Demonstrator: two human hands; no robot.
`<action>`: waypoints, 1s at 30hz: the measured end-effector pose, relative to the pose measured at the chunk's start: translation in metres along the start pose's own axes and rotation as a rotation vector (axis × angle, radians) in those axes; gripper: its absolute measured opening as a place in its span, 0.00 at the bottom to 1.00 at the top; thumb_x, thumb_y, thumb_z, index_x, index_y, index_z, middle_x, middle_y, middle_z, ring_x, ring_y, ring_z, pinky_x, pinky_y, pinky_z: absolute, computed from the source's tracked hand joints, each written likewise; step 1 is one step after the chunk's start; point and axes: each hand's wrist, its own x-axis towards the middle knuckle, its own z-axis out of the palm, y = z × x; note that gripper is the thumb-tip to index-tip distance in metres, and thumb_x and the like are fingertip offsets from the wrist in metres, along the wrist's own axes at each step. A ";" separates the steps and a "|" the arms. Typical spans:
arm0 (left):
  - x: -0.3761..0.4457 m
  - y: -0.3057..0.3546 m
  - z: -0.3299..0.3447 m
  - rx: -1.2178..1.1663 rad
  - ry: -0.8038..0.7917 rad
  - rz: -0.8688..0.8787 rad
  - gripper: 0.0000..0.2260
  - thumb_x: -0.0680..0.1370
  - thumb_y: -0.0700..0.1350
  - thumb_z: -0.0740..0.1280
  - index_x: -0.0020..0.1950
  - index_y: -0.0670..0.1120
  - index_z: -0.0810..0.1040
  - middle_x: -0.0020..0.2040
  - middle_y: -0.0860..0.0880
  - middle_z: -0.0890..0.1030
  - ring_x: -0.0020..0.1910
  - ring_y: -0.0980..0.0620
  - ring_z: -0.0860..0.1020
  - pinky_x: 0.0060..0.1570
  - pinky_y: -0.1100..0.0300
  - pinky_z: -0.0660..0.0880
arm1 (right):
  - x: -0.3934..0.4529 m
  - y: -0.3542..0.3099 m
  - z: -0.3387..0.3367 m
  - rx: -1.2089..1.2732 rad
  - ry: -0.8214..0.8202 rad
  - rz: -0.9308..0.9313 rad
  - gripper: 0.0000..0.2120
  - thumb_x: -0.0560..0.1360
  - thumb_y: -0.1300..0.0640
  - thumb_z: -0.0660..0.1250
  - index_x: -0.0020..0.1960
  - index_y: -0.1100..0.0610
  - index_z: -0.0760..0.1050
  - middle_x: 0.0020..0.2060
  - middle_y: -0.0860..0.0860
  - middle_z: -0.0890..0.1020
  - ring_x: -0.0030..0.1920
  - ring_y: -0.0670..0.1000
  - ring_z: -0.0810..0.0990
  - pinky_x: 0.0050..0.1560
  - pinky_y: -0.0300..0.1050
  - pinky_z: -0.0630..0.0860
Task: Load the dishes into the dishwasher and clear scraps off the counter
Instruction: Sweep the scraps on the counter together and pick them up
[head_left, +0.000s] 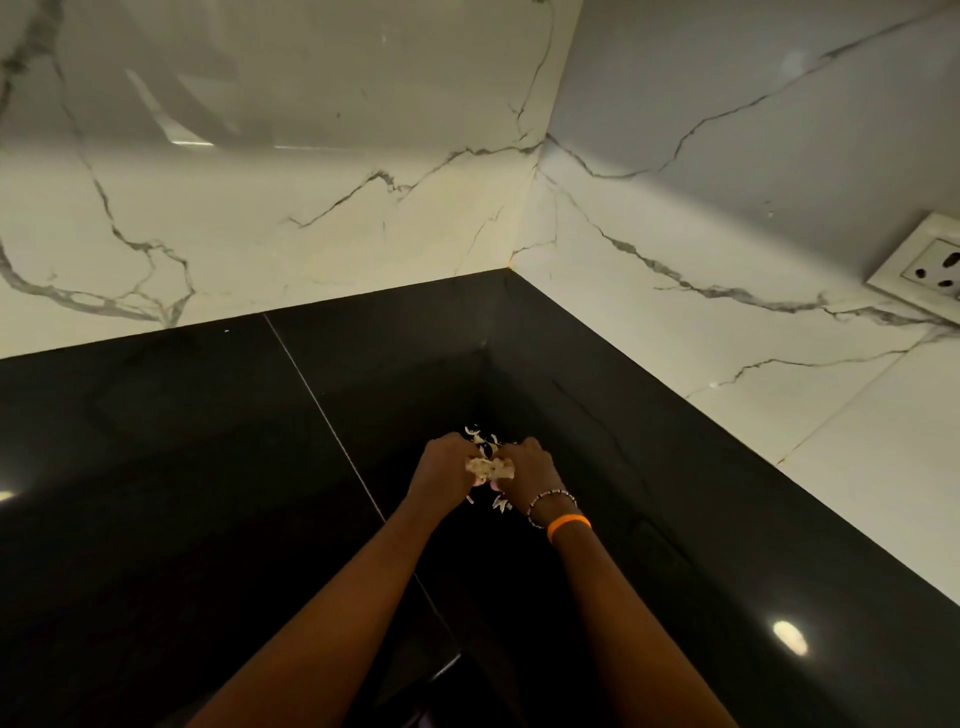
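Seen from above, two bare forearms reach forward over a glossy black tabletop (156, 467) that runs into a corner of white marble-patterned wall (260, 208). The left hand (441, 467) and the right hand (527, 467) meet side by side near the middle of the view, knuckles up and fingers curled inward toward each other. Between them, touching both, sits a small clump of pale scraps (488, 468), cream and off-white, crumpled and papery, like peelings pressed together; both hands are clenched around this clump, gripping it from either side. More loose scraps of the same pale colour lie on the tabletop just beyond the fingertips, toward the corner, as thin curled flakes, and a few more lie just beneath the right hand's wrist, nearer the viewer. They are too small to tell exactly what food they come from. The right wrist wears a beaded bracelet (551, 500) of light and dark beads, and just behind it an orange band (569, 525). A thin pale seam line crosses the tabletop diagonally to the left of the hands. On the right-hand wall, near the edge of the view, is a white electrical socket (930, 265). Bright spots of reflected light show on the polished black surface
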 end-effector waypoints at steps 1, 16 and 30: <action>0.000 0.003 -0.002 -0.024 0.012 -0.017 0.07 0.76 0.41 0.64 0.42 0.41 0.80 0.42 0.45 0.79 0.38 0.53 0.76 0.39 0.62 0.73 | -0.002 -0.001 -0.003 0.029 0.028 0.018 0.12 0.74 0.56 0.65 0.55 0.58 0.77 0.56 0.58 0.76 0.57 0.58 0.72 0.56 0.47 0.69; -0.005 0.015 -0.038 -0.651 -0.101 -0.267 0.12 0.73 0.38 0.70 0.56 0.41 0.78 0.52 0.46 0.79 0.51 0.52 0.77 0.48 0.62 0.73 | -0.042 0.006 -0.017 0.960 0.254 0.514 0.10 0.72 0.65 0.68 0.53 0.67 0.79 0.37 0.55 0.81 0.37 0.49 0.76 0.35 0.35 0.73; -0.074 0.025 -0.027 -1.138 -0.191 -0.375 0.14 0.74 0.33 0.68 0.59 0.38 0.75 0.52 0.43 0.78 0.54 0.47 0.76 0.59 0.56 0.72 | -0.118 -0.022 -0.008 1.702 0.504 0.612 0.05 0.72 0.73 0.65 0.41 0.66 0.74 0.29 0.54 0.81 0.38 0.51 0.78 0.35 0.35 0.80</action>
